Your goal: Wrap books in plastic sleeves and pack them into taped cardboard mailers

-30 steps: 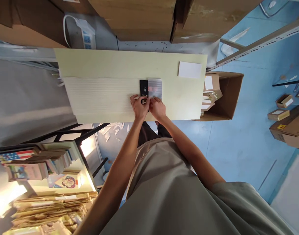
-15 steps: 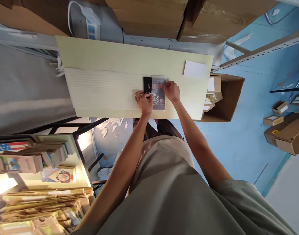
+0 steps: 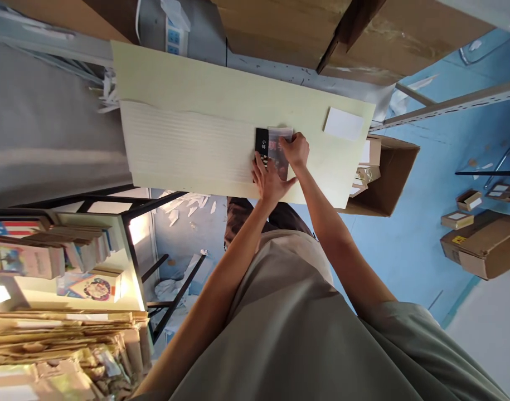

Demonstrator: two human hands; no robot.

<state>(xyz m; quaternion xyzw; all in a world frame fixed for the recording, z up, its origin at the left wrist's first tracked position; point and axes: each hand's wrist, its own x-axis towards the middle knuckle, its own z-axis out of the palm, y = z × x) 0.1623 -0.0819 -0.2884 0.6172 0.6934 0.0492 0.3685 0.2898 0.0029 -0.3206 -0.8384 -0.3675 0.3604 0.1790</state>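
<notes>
A small book (image 3: 276, 146) with a dark, purplish cover lies on the pale table (image 3: 321, 170). Along its left side runs a black strip (image 3: 262, 138) with white characters; whether it is a cover flap or a separate piece I cannot tell. My left hand (image 3: 271, 179) rests flat over the lower part of both, fingers spread and thumb stretched to the right. At the upper right edge of the book, my right hand (image 3: 297, 150) has its fingers curled and closed on it. Left of the black strip lies a row of overlapping white sheets (image 3: 188, 142).
A white card (image 3: 343, 123) lies at the table's right end. Past that end stands an open cardboard box (image 3: 399, 178) with packages. Large cartons (image 3: 280, 33) and a power strip (image 3: 173, 40) line the back. Books (image 3: 29, 256) and brown parcels (image 3: 62, 340) fill shelves at lower left.
My left hand has gone from curled fingers at the black strip to lying spread over the book. The right hand has stayed at the upper right edge. The whole view has shifted and tilted slightly.
</notes>
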